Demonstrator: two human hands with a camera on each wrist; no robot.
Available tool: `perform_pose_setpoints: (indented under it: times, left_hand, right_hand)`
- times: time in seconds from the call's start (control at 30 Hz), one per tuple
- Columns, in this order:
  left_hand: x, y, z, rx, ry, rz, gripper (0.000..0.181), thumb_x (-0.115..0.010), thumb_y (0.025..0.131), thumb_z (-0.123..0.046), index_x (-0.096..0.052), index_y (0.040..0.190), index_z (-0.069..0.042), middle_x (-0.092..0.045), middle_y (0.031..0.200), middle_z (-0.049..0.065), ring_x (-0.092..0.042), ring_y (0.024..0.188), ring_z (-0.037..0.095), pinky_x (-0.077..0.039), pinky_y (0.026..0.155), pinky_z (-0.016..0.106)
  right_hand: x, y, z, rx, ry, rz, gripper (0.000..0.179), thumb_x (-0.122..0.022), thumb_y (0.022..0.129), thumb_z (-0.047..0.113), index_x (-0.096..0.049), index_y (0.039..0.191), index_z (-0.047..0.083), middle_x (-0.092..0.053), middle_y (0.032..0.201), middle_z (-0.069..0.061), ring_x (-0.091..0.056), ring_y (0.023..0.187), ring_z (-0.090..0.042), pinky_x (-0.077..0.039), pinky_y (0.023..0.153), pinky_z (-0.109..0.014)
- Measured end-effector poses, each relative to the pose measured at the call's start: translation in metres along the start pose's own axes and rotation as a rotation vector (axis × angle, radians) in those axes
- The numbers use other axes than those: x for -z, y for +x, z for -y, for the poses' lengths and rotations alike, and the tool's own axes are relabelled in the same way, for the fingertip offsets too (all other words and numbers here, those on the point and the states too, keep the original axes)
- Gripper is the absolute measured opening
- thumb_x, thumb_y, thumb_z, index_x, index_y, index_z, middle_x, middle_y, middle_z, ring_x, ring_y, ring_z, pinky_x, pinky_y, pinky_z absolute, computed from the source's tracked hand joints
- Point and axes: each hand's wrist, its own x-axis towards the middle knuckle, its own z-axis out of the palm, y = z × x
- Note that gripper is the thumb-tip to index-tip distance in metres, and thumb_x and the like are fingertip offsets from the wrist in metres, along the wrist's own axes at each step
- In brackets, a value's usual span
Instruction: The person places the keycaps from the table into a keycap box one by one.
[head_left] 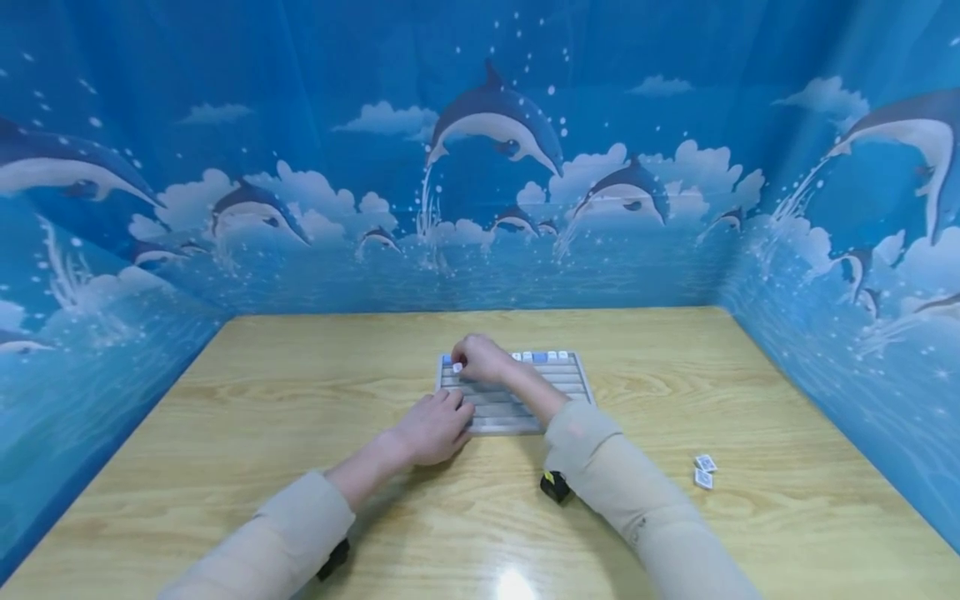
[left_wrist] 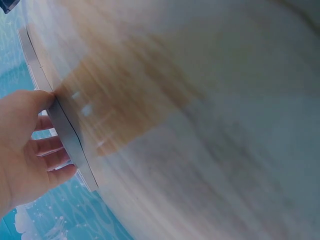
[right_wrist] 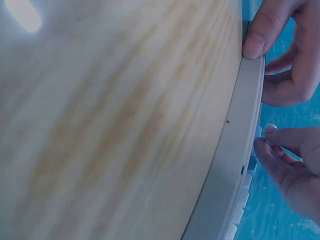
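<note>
A grey keyboard (head_left: 498, 409) with ridged, stepped rows lies on the table. White and blue keycaps (head_left: 540, 357) line its far row. My left hand (head_left: 432, 427) holds the near left corner; in the left wrist view the thumb lies on the front edge (left_wrist: 70, 132) and the fingers bend over the top. My right hand (head_left: 483, 360) reaches across to the far left end and pinches a small white keycap (head_left: 457, 367) between thumb and fingertip. The right wrist view shows that pinch just above the board, with the keycap mostly hidden by the fingers.
Two small white pieces (head_left: 703, 478) with dark printed marks lie on the wooden table (head_left: 750, 400), right of my right forearm. A blue dolphin-print curtain (head_left: 480, 250) borders the table at the back and both sides. Black wrist devices (head_left: 555, 487) hang below the sleeves.
</note>
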Motion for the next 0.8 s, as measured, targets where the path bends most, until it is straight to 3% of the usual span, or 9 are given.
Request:
perform_pose_setpoints:
  times: [0.27, 0.57, 0.8]
  left_hand:
    - [-0.002, -0.001, 0.0, -0.005, 0.007, -0.025, 0.02, -0.055, 0.092, -0.029, -0.051, 0.093, -0.01, -0.045, 0.089, 0.006, -0.044, 0.083, 0.022, -0.042, 0.069, 0.035]
    - [-0.002, 0.001, -0.001, 0.002, 0.016, 0.01, 0.02, -0.053, 0.093, -0.03, -0.051, 0.095, -0.011, -0.047, 0.094, 0.006, -0.045, 0.087, 0.021, -0.043, 0.072, 0.035]
    - [-0.001, 0.0, 0.0, 0.0, 0.01, 0.01, 0.019, -0.053, 0.094, -0.03, -0.05, 0.094, -0.011, -0.046, 0.096, 0.006, -0.044, 0.087, 0.021, -0.042, 0.072, 0.035]
  right_hand:
    - [-0.001, 0.005, 0.006, -0.031, -0.041, 0.012, 0.014, -0.064, 0.085, 0.005, -0.067, 0.098, 0.002, -0.059, 0.085, -0.004, -0.053, 0.08, -0.016, -0.045, 0.072, -0.027]
    - [-0.006, 0.009, 0.007, -0.026, -0.138, 0.001, 0.008, -0.064, 0.084, 0.005, -0.065, 0.092, 0.004, -0.058, 0.086, -0.005, -0.053, 0.079, -0.017, -0.045, 0.068, -0.026]
    - [-0.009, 0.013, 0.007, -0.012, -0.202, 0.0, 0.012, -0.063, 0.086, 0.008, -0.065, 0.098, 0.004, -0.06, 0.092, -0.006, -0.056, 0.084, -0.017, -0.046, 0.071, -0.026]
